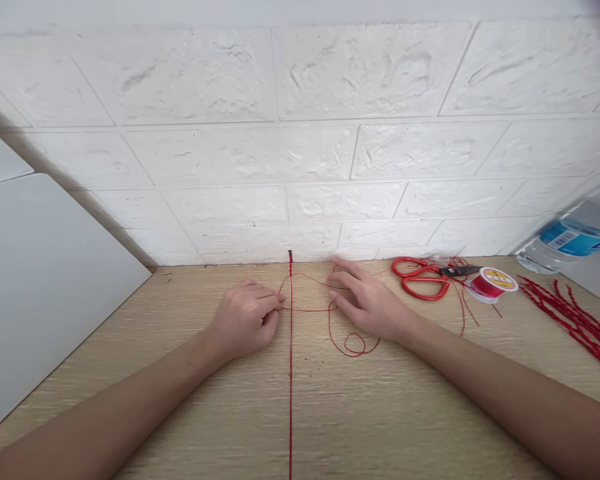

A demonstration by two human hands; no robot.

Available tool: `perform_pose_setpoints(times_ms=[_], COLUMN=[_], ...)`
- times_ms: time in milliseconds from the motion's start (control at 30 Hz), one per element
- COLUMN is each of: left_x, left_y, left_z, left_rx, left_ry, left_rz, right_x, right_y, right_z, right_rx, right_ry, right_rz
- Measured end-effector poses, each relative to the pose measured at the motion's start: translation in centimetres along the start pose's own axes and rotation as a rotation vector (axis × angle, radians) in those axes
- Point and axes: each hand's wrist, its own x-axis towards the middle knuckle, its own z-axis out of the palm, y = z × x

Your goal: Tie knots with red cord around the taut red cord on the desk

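Observation:
A red cord runs straight down the middle of the table from a short knotted length hooked on a dark nail at the wall's foot. To its left, my left hand is closed, thumb and forefinger pinching a thin red cord that crosses the straight one. On the other side, my right hand rests with fingers spread over the table, near the cord's loops. A loose curl of red cord lies below that hand. Whether the right fingertips press on the cord is hard to see.
Red-handled scissors lie at the right, touching a spool of red thread. Beyond are several braided red cords and a water bottle. A white brick-patterned wall closes the back; a white panel stands left.

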Motion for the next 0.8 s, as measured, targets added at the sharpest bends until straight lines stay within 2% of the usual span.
perform_pose_setpoints(times_ms=[67,167,267,400,467,567,667,800], left_x=[0.0,-0.1,-0.1,0.0,0.0,-0.1,-0.1,-0.1], left_y=[0.0,-0.1,-0.1,0.0,0.0,0.0,0.0,0.0], left_z=[0.0,0.1,0.1,0.0,0.0,0.0,0.1,0.1], left_rx=[-0.002,-0.001,0.002,0.006,0.006,-0.003,-0.003,0.004], left_ry=[-0.003,-0.004,0.001,0.002,-0.002,-0.002,0.003,-0.003], left_rz=[0.001,0.001,0.0,-0.006,-0.011,-0.013,-0.011,-0.015], right_x=[0.0,0.0,0.0,0.0,0.0,0.0,-0.2,-0.3], right_y=[-0.4,-1.1,-1.3,-1.1,-1.0,-1.3,-1.3,-0.7], right_z=[-0.2,-0.5,-0.5,-0.4,-0.5,-0.6,-0.5,-0.1], right_rx=[-0.062,-0.235,-0.285,-0.124,-0.104,-0.218,-0.275,-0.126], right_ry=[0.05,0.138,0.092,0.027,0.08,0.176,0.114,0.049], right_rz=[-0.014,0.137,0.238,0.134,0.114,0.198,0.244,0.218])
